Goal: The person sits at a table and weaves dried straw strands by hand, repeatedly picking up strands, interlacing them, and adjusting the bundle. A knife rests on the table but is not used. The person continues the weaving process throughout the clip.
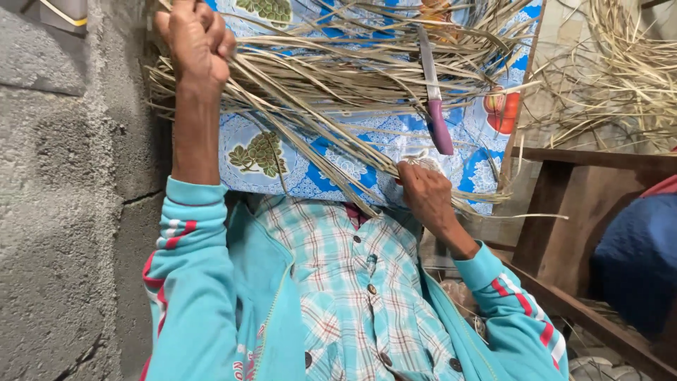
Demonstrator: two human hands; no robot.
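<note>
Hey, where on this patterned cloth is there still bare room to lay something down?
The cloth shows bare only along its near edge: a patch between the left forearm and the right hand, and a strip right of the knife by the printed red fruit. The far half is crowded with dried strips, which the left hand grips.
</note>
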